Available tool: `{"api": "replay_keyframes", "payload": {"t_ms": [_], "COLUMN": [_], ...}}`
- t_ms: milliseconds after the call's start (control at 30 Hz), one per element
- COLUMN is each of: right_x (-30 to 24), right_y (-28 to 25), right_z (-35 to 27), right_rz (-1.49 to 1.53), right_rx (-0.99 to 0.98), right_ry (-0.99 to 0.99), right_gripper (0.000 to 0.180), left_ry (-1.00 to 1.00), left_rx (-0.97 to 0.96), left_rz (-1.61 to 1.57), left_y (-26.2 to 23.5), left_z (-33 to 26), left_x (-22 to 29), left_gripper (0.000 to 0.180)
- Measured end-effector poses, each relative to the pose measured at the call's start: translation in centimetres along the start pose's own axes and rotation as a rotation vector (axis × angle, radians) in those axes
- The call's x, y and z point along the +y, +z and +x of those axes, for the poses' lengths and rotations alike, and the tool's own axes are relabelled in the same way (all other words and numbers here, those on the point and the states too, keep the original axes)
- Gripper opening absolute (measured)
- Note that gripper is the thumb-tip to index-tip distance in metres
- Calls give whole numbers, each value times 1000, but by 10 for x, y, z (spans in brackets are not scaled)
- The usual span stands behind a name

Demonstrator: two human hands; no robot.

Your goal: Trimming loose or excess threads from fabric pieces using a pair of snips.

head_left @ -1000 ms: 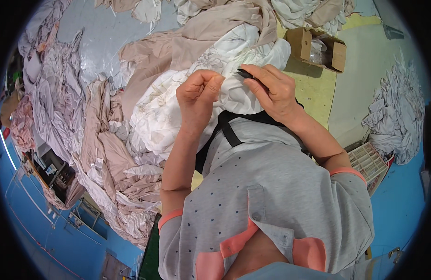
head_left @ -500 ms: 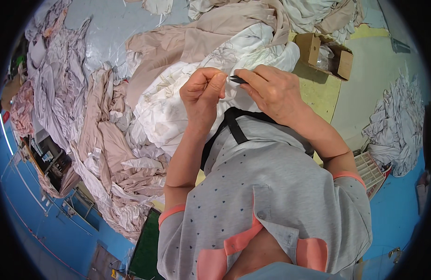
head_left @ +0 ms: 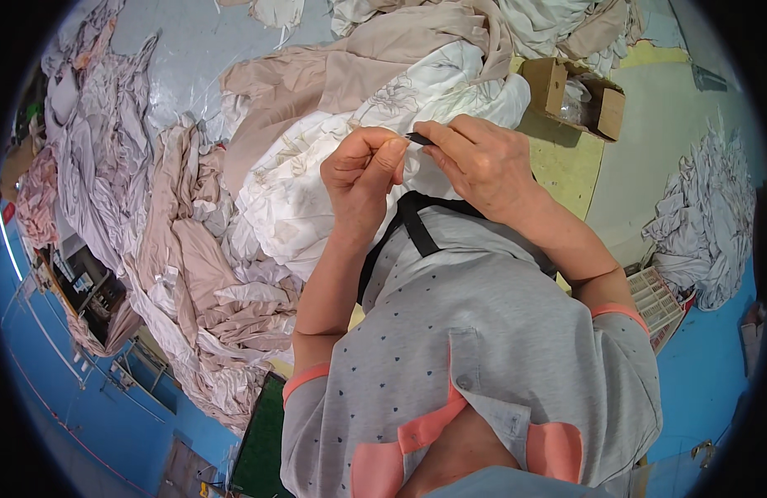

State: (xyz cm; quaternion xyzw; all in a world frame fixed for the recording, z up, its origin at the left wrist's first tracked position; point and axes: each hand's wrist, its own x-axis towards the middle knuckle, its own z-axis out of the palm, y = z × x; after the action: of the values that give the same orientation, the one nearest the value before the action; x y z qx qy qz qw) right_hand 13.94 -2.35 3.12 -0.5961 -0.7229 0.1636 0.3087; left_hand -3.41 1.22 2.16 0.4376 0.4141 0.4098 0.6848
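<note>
So compared to a second ago the two hands have closed in on each other: they were a bit apart over the white cloth [head_left: 317, 199], and now the left hand [head_left: 363, 170] has its thumb and fingers pinched right up against the tip of the small dark tool [head_left: 420, 139] that the right hand [head_left: 483, 162] grips between thumb and forefinger. Half a second back they were already nearly meeting, so this looks like the last bit of that closing move. Both hands are up at chest height, just above the black strap [head_left: 417, 232] on the grey shirt, with the white cloth bunched right under and beyond them. My read is the left is pinching a thread or a bit of fabric edge for the tool to work on, but whatever sits between those fingers is too small to make out. The beige cloth [head_left: 334, 75] and the cardboard box [head_left: 578, 95] haven't budged.
</note>
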Motion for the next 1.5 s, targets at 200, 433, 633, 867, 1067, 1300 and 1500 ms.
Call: {"api": "replay_keyframes", "payload": {"t_ms": [200, 433, 633, 867, 1067, 1300, 1500], "right_x": [4, -2, 7, 30, 158, 312, 209], "right_y": [-4, -20, -30, -49, -92, -132, -104], "right_z": [-5, -18, -39, -56, -58, -119, -68], "right_rz": [61, 1031, 1104, 979, 290, -682, -346], "right_rx": [-41, -174, -236, 73, 595, 149, 209], "right_ry": [46, 561, 494, 693, 638, 704, 864], "right_gripper": [26, 25, 12, 10, 15, 44, 42], "left_ry": [-67, -331, -487, -536, 178, 133, 36], "left_rx": [59, -20, -317, -294, 107, -17, -95], "left_rz": [-154, -256, -190, 5, 522, 914, 765], "left_y": [0, 13, 22, 46, 17, 15, 19], "left_z": [-1, -20, -31, -28, -12, 11, 16], "left_x": [3, 8, -5, 7, 4, -3, -11], "left_gripper": [8, 10, 13, 15, 30, 28, 16]}}
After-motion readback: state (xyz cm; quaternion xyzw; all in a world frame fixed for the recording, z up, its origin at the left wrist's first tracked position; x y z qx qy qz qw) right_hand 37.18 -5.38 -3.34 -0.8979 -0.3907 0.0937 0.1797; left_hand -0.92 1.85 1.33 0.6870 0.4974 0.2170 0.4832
